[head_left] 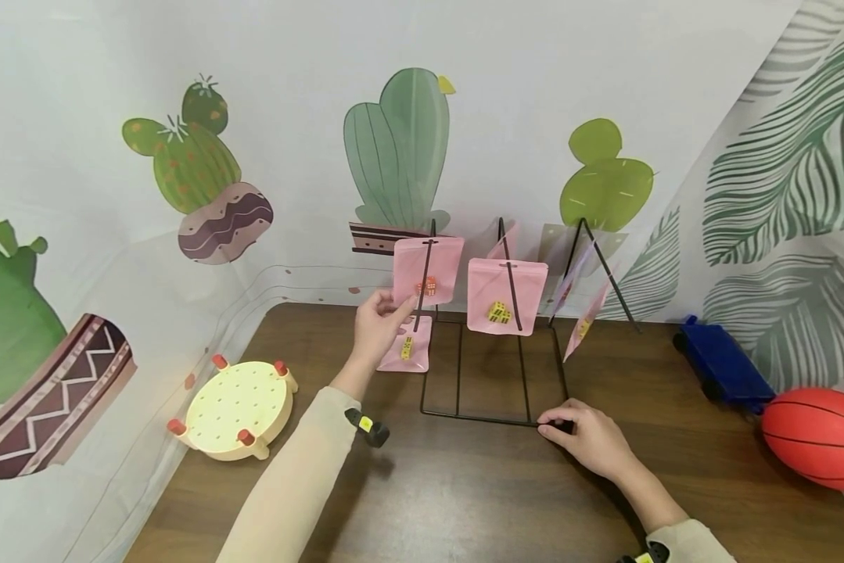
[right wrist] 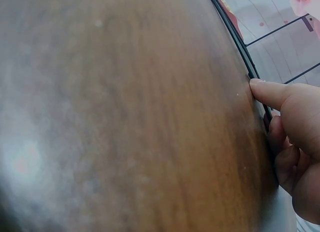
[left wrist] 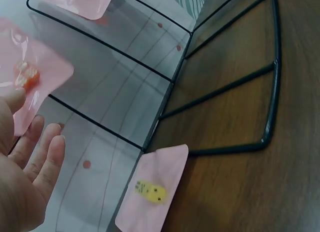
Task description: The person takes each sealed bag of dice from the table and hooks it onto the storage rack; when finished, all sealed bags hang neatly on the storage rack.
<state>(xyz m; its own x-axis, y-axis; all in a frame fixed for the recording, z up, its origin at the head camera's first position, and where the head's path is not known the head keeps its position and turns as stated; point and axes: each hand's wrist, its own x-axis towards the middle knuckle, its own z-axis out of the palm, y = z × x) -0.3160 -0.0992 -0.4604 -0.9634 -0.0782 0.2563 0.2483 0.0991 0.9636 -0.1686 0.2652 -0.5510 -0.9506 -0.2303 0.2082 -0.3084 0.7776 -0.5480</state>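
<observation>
A black wire display rack (head_left: pixel 474 421) stands on the table, with pink pouches hanging from its prongs. My left hand (head_left: pixel 378 328) pinches the lower left edge of a pink pouch with orange-red dice (head_left: pixel 444 258) on the left prong; the thumb lies over its front. Below that hand, another pink pouch with yellow dice (head_left: pixel 418 360) lies at the rack's left side. A pouch with yellow dice (head_left: pixel 527 289) hangs from the middle prong. Edge-on at the right hangs a further pouch (head_left: pixel 585 324). My right hand (head_left: pixel 594 438) grips the rack's front bar near its right corner.
On the left of the table (head_left: pixel 457 500) lies a round cream-coloured stool-like piece (head_left: pixel 242 407) with red-tipped legs. A blue toy cart (head_left: pixel 724 363) and a red ball (head_left: pixel 823 438) stand at the right edge. Behind the rack is a cactus-patterned wall covering (head_left: pixel 309 195).
</observation>
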